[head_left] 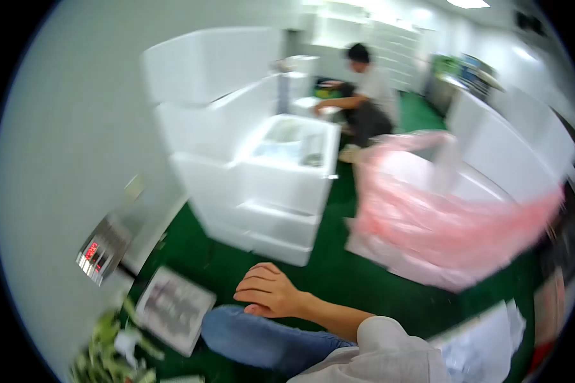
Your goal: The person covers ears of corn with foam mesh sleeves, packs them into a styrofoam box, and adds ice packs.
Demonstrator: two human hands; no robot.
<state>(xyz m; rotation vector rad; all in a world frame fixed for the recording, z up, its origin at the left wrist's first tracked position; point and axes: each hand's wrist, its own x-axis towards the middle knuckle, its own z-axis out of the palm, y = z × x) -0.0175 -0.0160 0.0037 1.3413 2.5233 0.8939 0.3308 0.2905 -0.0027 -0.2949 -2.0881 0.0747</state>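
Observation:
My right hand (269, 292) rests on my knee in blue jeans (255, 338), palm down. Its fingers are loosely bent, a little apart, with nothing held in them. My left hand is out of view. Beyond the knee stands a stack of white foam boxes (220, 127). The nearest open foam box (287, 188) has pale, blurred contents. To the left of my knee lies a scale platform (175, 309), and its display (97, 256) shows red digits.
Green leafy vegetables (112, 345) lie at lower left. A foam box draped with a pink plastic bag (421, 223) stands to the right. A person (370, 96) crouches farther back by more foam boxes. White sheeting (485, 348) lies at lower right on the green floor (338, 274).

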